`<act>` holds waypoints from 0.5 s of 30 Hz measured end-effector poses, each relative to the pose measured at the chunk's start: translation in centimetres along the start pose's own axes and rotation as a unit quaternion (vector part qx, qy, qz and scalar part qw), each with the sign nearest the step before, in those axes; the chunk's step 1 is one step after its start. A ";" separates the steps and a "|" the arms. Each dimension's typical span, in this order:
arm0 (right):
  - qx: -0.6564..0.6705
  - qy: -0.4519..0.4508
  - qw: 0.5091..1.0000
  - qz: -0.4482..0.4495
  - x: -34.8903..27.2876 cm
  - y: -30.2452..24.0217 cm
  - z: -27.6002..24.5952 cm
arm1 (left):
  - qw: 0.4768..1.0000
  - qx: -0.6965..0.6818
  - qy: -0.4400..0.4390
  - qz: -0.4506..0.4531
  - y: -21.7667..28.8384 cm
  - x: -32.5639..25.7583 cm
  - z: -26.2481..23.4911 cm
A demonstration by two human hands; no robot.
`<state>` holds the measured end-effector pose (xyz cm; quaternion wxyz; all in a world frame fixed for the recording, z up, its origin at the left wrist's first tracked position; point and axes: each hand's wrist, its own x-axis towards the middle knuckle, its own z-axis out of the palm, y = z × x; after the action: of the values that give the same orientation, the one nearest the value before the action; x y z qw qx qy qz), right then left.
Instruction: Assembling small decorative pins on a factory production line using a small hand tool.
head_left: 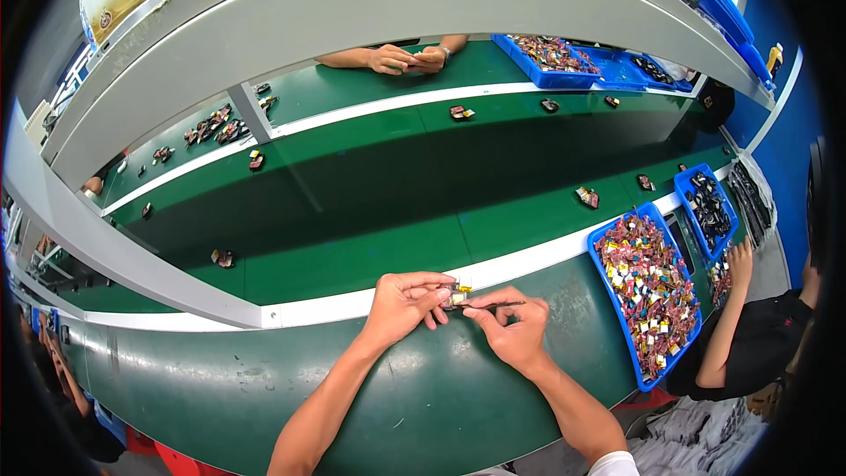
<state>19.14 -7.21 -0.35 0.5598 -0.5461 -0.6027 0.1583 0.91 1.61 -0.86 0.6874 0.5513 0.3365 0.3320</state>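
Observation:
Over the near green bench, my left hand [402, 306] pinches a small electronic part [456, 297] with yellow, white and reddish pieces between thumb and fingers. My right hand [514, 327] closes round a thin dark tool [495, 305], which looks like tweezers. The tool's tip meets the part from the right, and the two hands are nearly touching. My fingers hide some of the part and the exact tip.
A blue tray [636, 379] heaped with small coloured parts stands right of my hands; a smaller blue tray [730, 222] holds black pieces. Beyond a white rail, a green conveyor belt [397, 251] carries scattered assemblies [588, 197]. A co-worker's hands [410, 59] are across it. Grey beams cross overhead.

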 end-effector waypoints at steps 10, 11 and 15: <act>-0.055 -0.005 0.991 -0.123 0.2 -0.8 0.0 | 0.999 -0.035 0.018 -0.014 0.0 -0.1 0.3; -0.075 -0.010 0.988 -0.135 0.1 -0.9 0.0 | 0.999 -0.035 0.018 -0.014 0.1 -0.2 0.3; -0.075 0.001 0.987 -0.142 0.2 -0.8 0.0 | 1.000 -0.009 0.015 -0.010 0.6 -0.3 0.7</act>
<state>18.75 -7.33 0.42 0.5347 -0.4949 -0.6842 0.0313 1.24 1.06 -0.10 0.6905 0.5369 0.3495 0.3360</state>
